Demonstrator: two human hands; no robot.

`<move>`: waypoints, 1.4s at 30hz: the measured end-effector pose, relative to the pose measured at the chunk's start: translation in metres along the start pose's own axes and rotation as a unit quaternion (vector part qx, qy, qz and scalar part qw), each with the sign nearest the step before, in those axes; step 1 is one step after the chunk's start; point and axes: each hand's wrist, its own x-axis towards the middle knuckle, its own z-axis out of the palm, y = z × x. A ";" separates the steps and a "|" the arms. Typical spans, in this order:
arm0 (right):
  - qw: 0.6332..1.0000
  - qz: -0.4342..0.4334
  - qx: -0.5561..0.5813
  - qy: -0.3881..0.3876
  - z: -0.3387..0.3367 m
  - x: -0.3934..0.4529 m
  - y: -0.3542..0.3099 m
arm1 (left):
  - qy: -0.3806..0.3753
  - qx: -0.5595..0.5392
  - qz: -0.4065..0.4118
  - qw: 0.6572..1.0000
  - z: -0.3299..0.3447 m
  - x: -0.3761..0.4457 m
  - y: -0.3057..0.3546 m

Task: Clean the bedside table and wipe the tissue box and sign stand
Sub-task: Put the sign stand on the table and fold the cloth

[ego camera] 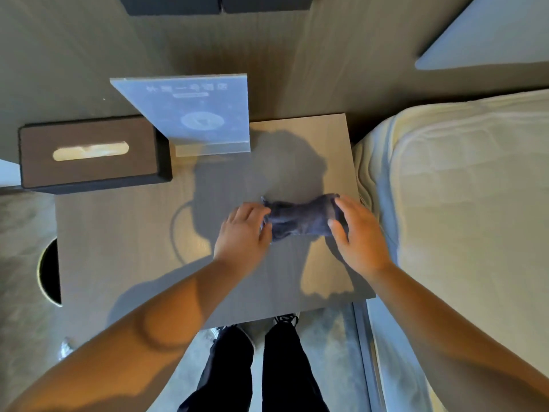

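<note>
A dark grey cloth (300, 218) is bunched over the right half of the wooden bedside table (124, 248). My left hand (242, 233) grips its left end and my right hand (358, 233) holds its right end. A dark brown tissue box (89, 173) with a slot in its top sits at the table's back left corner. To its right stands a clear acrylic sign stand (202, 114), tilted, with a pale printed sheet in it. Both stand well behind the cloth, apart from my hands.
A bed with a cream quilt (460, 188) runs along the table's right edge. A round black bin (49, 272) sits on the floor at the table's left. My legs and shoes (267, 367) are at the table's front edge. Dark panels (214, 3) are on the wall behind.
</note>
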 end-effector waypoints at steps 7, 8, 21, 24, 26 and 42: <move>0.977 -0.010 -0.063 -0.204 -0.014 0.060 -0.002 | -0.110 0.231 0.017 0.966 0.004 0.057 0.023; 0.975 -0.020 -0.052 -0.213 -0.018 0.059 -0.002 | -0.118 0.235 0.027 0.964 0.003 0.057 0.023; 0.979 -0.132 -0.027 -0.151 -0.034 0.010 -0.007 | -0.124 0.162 0.124 0.971 0.003 0.026 0.017; 0.979 -0.106 -0.030 -0.169 -0.036 0.010 -0.006 | -0.112 0.140 0.141 0.974 0.000 0.020 0.016; 0.978 -0.100 -0.036 -0.180 -0.038 0.010 -0.006 | -0.107 0.118 0.147 0.976 -0.002 0.014 0.016; 0.992 -0.113 0.055 0.027 -0.117 0.040 -0.026 | 0.114 0.054 0.226 0.966 -0.077 0.035 0.064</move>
